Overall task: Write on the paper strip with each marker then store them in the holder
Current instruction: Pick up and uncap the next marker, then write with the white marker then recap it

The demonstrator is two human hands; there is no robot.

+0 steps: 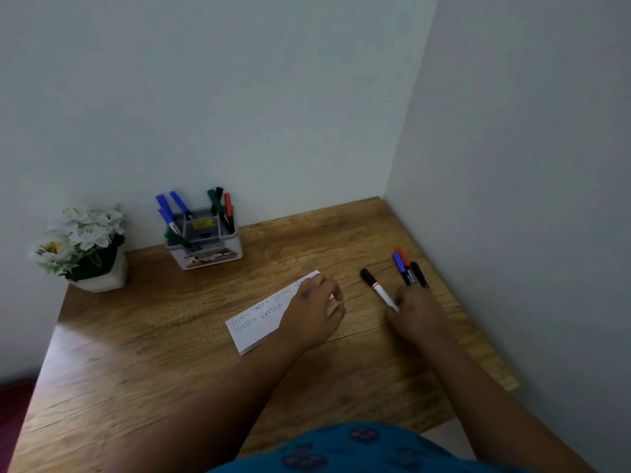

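A white paper strip (pixel 256 324) with handwriting lies slanted on the wooden desk (pixel 153 363). My left hand (pixel 312 312) rests on the strip's right end, fingers loosely curled. My right hand (pixel 418 314) pinches the lower end of a white marker with a black cap (pixel 375 288), which lies slanted on the desk. Just beyond that hand lie three capped markers side by side: blue (pixel 399 266), red (pixel 403 257) and black (pixel 418 273). The grey holder (pixel 208 247) stands at the back by the wall with several blue, green, red and black markers in it.
A white pot of white flowers (pixel 85 247) stands at the back left corner of the desk. Walls close off the back and the right side. The desk's right edge (pixel 485 346) runs close beside the loose markers.
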